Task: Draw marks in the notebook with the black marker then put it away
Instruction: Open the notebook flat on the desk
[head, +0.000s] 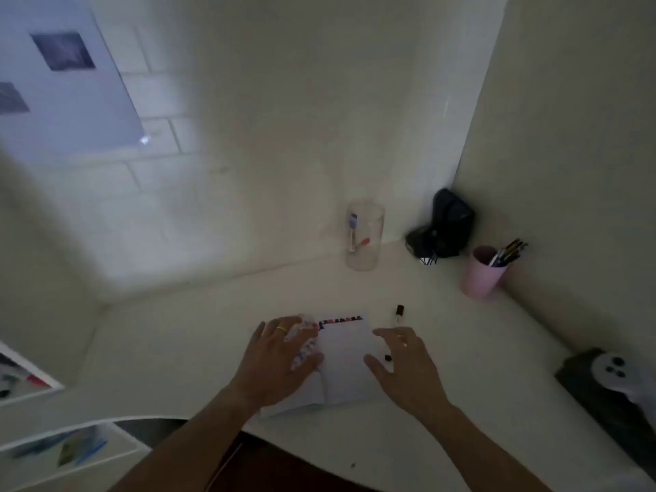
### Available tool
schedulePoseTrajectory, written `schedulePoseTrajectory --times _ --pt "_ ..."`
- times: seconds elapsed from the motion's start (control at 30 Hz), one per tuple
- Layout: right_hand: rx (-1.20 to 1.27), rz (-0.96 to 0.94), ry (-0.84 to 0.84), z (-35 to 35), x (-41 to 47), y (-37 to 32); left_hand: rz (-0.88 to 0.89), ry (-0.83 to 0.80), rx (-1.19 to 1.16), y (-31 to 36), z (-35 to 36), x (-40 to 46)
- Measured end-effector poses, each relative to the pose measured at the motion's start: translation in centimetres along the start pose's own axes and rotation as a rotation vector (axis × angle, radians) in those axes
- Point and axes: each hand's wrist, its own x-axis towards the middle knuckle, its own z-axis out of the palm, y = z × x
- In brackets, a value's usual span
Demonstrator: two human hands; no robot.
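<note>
A white notebook point(346, 363) lies open on the white desk point(177, 349), with a row of coloured marks along its top edge. My left hand point(277, 360) rests flat on its left page, fingers spread, a yellow ring on one finger. My right hand point(404, 367) hovers over the notebook's right edge with fingers apart and holds nothing. The black marker point(397, 316) lies on the desk just beyond my right fingertips; its black end points away from me and my hand hides its near part. A small black piece point(388, 357) shows between my right thumb and fingers.
A clear jar point(365, 236) with pens stands at the back. A black object point(443, 225) sits in the corner, and a pink cup point(481, 275) of pens is to its right. A dark object point(610, 395) lies at the right edge. Shelves point(64, 452) are lower left.
</note>
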Motion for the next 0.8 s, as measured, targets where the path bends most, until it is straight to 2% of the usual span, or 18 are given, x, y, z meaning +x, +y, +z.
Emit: schedulePoseTrajectory --times 0.13,0.23,0.47,0.8 --pt "-0.13 -0.006 -0.084 5.2 0.7 3.1 -0.013 -0.049 0.041 -2.4 6.8 -0.4" --pt "-0.2 -0.039 -0.045 8.0 0.0 4.6 0.021 0.022 0.035 -3.5 10.1 -1.2" --pt "-0.273 -0.07 0.082 9.5 -0.5 5.1 0.004 0.085 0.044 -3.6 11.2 -1.6" --pt "-0.228 -0.053 0.074 8.6 -1.2 4.5 0.004 0.063 0.028 -3.5 11.4 -1.7"
